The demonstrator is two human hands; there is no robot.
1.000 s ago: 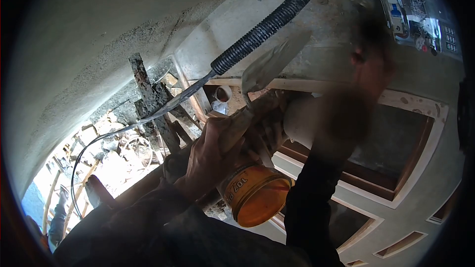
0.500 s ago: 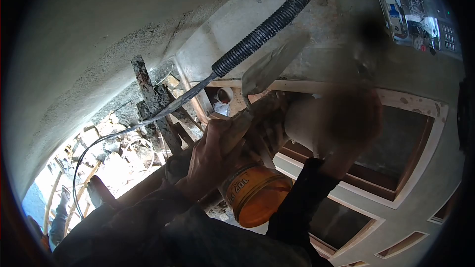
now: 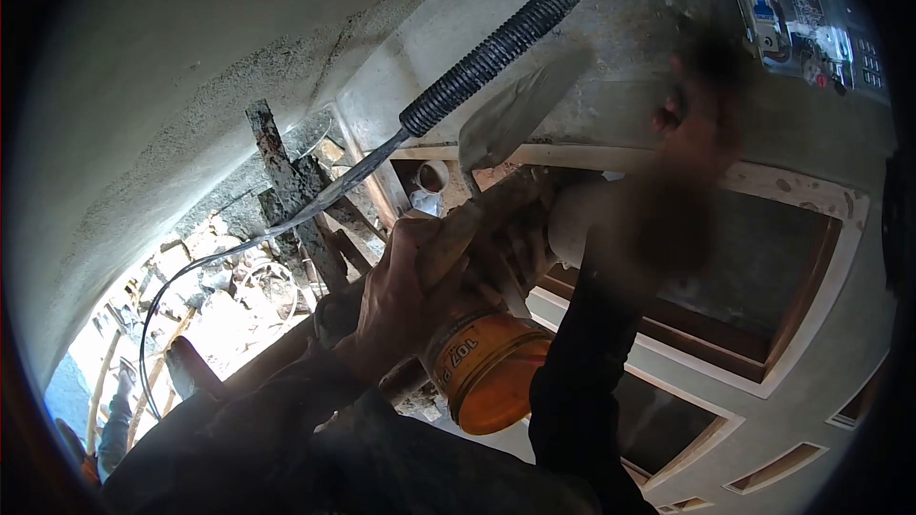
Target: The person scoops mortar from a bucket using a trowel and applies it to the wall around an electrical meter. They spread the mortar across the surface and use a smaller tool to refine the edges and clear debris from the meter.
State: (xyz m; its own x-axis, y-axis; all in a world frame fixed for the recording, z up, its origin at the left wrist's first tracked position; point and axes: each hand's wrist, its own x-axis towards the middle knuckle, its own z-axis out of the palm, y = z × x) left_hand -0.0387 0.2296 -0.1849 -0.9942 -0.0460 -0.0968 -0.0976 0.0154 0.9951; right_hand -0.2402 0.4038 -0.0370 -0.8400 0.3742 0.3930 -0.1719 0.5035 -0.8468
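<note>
Orange bucket (image 3: 463, 358) at six o'clock; trowel (image 3: 513, 124) at one o'clock, probably light, stiff, best gripped by its handle (image 3: 456, 240), where my left hand (image 3: 393, 296) is clenched; my right hand (image 3: 701, 138), two o'clock, blurred; I cannot tell its grasp.

A trowel (image 3: 496, 138) slants up and rightward from the left hand (image 3: 389, 300), which wraps its rounded, pale brown handle (image 3: 447, 250). A slim, bent neck (image 3: 474, 186) carries the long grey blade (image 3: 530, 107), its surface dull and uneven, its far end blurring into the wall's grey.
</note>
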